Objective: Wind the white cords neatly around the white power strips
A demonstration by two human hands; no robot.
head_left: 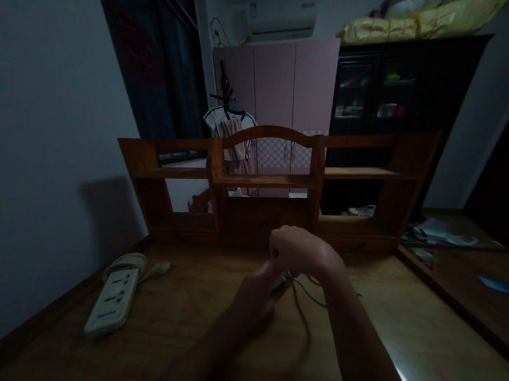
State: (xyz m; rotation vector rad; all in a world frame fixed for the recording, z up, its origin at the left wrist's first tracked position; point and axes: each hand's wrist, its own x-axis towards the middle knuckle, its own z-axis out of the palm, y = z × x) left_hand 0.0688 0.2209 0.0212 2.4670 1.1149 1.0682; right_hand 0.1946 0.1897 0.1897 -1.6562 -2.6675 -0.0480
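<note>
My left hand (254, 293) is closed around a small object (281, 282) with a pale edge, mostly hidden by the fingers, so its kind cannot be made out. Bent down from above, my right hand (303, 251) meets the left at that object; its fingertips are out of sight. A thin cable (303, 313) hangs from between the hands toward the tabletop, and a paler, bluish stretch of cord (309, 295) curves off to the right. Both hands are over the wooden tabletop (193, 312), in front of the shelf unit.
A white power strip (115, 298) with its coiled cord (128, 262) lies at the left by the wall. Across the back stands a wooden shelf unit (266, 181). Right of the table's raised edge (452, 298), a blue card-like piece (497, 286) lies on a brown surface.
</note>
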